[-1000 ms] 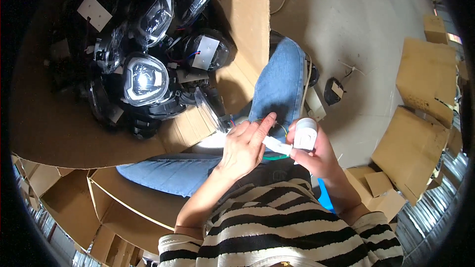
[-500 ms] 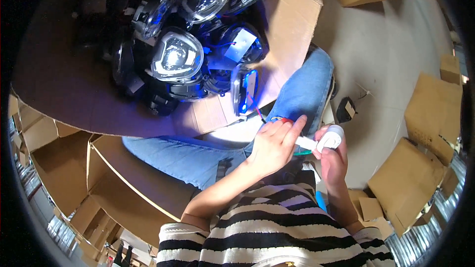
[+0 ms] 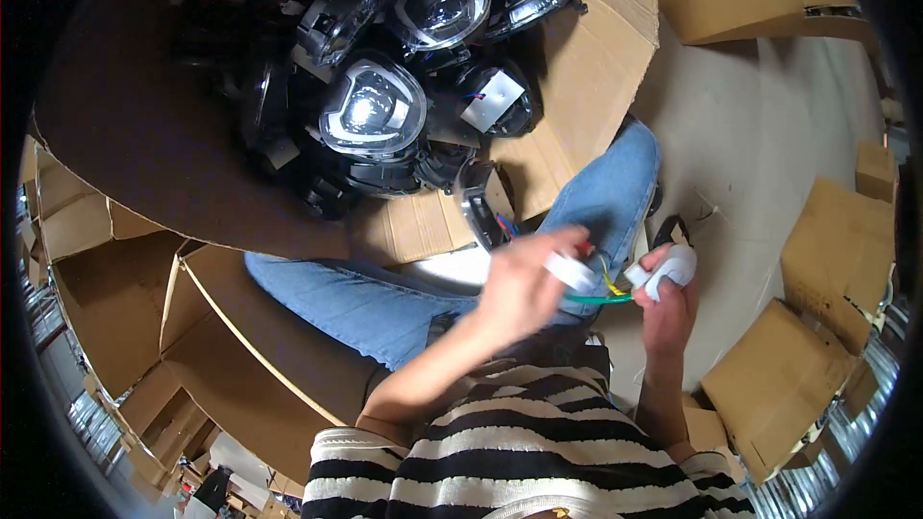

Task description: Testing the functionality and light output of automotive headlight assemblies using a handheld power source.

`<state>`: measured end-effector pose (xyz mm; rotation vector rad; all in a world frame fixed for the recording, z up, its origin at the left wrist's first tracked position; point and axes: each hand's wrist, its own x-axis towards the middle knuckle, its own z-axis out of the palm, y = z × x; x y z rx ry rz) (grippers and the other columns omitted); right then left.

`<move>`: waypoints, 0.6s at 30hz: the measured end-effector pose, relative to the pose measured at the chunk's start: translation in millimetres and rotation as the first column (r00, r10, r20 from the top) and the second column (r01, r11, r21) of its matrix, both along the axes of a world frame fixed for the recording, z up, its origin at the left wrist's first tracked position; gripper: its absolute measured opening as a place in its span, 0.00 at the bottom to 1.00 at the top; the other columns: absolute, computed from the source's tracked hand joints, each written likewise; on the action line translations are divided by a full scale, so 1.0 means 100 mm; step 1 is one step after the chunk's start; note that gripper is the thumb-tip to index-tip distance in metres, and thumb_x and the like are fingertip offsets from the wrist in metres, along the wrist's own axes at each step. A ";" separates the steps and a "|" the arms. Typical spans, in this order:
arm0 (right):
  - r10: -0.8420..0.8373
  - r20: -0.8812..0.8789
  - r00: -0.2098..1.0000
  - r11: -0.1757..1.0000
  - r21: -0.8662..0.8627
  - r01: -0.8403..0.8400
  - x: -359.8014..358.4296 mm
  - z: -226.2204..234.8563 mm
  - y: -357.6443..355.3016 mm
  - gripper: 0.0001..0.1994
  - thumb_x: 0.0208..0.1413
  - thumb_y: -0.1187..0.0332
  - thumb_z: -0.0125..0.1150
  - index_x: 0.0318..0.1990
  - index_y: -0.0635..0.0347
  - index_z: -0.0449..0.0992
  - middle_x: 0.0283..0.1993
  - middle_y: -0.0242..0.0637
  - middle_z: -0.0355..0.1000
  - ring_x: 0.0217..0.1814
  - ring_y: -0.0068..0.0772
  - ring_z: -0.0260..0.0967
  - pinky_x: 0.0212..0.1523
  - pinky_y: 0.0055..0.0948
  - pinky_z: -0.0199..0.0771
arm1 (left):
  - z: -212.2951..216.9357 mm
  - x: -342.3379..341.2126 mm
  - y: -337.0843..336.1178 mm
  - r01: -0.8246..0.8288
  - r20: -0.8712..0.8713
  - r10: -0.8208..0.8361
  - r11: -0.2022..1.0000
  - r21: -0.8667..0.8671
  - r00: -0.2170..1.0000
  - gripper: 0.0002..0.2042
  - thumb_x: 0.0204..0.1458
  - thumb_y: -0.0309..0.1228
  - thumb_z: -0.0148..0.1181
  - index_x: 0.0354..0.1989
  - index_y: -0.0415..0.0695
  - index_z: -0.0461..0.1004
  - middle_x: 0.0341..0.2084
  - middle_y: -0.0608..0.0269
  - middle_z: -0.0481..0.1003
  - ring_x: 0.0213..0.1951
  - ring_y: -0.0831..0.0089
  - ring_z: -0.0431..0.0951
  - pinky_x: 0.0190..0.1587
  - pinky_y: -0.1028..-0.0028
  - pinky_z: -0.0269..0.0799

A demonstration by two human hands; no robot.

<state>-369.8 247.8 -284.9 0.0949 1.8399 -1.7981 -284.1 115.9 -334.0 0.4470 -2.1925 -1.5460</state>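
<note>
a big cardboard box is seen open at the top of the view, and it is filled with black headlamps with clear lenses, heaped loosely against one another. below it the person's legs in blue jeans are spread over a grey concrete floor, and flattened and folded cartons are stacked all round, left and right, so that little room is left about the seat. a further lamp is leant between the box flap and the knee. in front of the striped shirt, above the lap, a small white plug is pinched in the left hand, whose fingers are closed on it, and a white connector is clasped in the right hand, whose fingers are curled round it. the two pieces are joined by thin wires, green, yellow and red, which are drawn almost taut between the hands. the plug and connector are judged to be light, hard plastic, smooth enough to slip if held loosely, and best taken by their bodies between thumb and fingertips. the wires are judged soft and thin, easily kinked or pulled from their seats, so they are better not used as a handle. it cannot be told whether the two pieces are fully mated or apart.
</note>
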 end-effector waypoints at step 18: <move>0.426 -0.098 0.899 0.897 0.176 -0.406 0.02 -0.12 -0.17 0.16 0.35 0.80 0.48 0.37 0.64 0.58 0.31 0.34 0.59 0.33 0.21 0.58 0.37 0.20 0.59 | -1.68 -1.02 -1.27 -0.609 0.651 0.513 -0.279 0.743 0.559 0.09 0.48 0.32 0.41 0.20 0.42 0.62 0.09 0.68 0.60 0.07 0.81 0.50 0.10 0.80 0.45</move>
